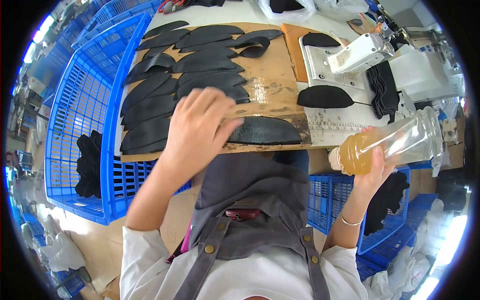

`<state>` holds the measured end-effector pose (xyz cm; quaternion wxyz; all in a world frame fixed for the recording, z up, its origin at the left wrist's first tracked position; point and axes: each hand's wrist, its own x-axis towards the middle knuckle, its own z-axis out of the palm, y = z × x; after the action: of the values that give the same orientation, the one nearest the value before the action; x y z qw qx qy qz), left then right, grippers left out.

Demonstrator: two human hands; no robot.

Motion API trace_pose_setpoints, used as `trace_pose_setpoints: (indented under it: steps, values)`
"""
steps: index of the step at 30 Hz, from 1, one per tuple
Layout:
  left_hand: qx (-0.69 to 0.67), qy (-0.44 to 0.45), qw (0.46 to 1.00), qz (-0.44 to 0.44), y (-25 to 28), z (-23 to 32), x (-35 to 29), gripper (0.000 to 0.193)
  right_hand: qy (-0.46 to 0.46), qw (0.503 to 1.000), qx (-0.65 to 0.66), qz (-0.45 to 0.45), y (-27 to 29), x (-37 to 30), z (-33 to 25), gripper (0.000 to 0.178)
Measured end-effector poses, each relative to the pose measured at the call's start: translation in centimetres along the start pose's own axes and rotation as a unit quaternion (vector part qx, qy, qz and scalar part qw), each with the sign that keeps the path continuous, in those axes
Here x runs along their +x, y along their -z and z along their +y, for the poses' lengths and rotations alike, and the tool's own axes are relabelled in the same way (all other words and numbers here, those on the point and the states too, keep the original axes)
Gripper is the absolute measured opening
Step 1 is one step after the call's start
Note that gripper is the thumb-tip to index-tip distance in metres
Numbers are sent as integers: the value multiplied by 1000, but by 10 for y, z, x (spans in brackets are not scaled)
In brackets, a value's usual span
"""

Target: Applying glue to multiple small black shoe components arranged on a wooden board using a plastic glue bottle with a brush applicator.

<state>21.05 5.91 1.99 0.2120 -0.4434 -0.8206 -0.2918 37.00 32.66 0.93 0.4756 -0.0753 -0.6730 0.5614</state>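
Note:
My right hand (374, 172) grips a clear plastic bottle (400, 137) lying nearly on its side. Yellowish liquid has gathered toward its pale tip (336, 159), which points left and a little down. My left hand (200, 117) hovers over the board with its thumb spread from the fingers; I see nothing in it, and the fingertips are slightly blurred. Just right of that hand, a wet-looking black curved piece (265, 131) lies along the near edge of the brown board (272, 70). Overlapping rows of similar black pieces (150, 107) cover the board's left and middle.
A white sewing machine (357, 55) stands at the back right, with a black piece (325, 97) before it and stacked black strips (382, 90) beside it. Blue plastic crates flank the table: a tall one (106, 150) at left, another (325, 195) below right. Plastic bags (287, 9) lie at the back.

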Motion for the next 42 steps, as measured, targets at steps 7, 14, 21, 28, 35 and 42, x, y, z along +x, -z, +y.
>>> trace_pose_setpoints:
  steps: [7, 14, 21, 28, 35, 42]
  values:
    - [-298, 325, 885, -147, -66, -60, 104, 31, -104, 989, 104, 22, -3, -17, 1, 71]
    - [-406, 487, 773, 5, -102, -65, 131, 36, -125, 985, 115, 15, 7, -21, 4, 72]
    - [-12, 114, 990, 83, -126, -54, 123, 22, -133, 981, 143, 16, 12, -19, 9, 74]
    - [144, -139, 979, -45, -129, -34, 121, 14, -134, 983, 124, 16, 14, -23, 5, 74]
    - [81, -121, 988, -45, -84, -24, 120, 15, -128, 983, 130, 16, 17, -25, 7, 76]
    - [-100, -136, 950, -262, -42, 18, 49, 49, -144, 972, 184, 2, 6, -24, 4, 74]
